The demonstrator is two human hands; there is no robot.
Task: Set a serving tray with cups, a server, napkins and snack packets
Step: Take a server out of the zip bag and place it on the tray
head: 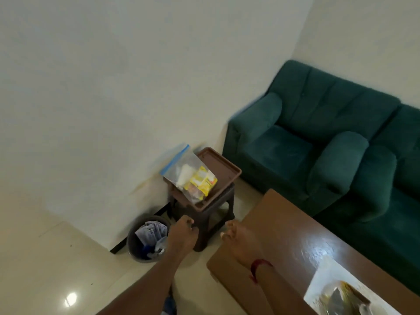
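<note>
A brown tray sat on a small dark stool in the corner, its edge sticking out past the stool. A clear bag of napkins and yellow snack packets lay on it. The left hand reached out with curled fingers, holding nothing. The right hand was empty, fingers bent. A bin and a green sofa stood close by. Writing was too blurry.

A dark brown plastic stool stands against the pale wall, with a round bin of crumpled paper and plastic beside it on the glossy cream floor. Green armchairs line the right, facing a polished wooden surface
</note>
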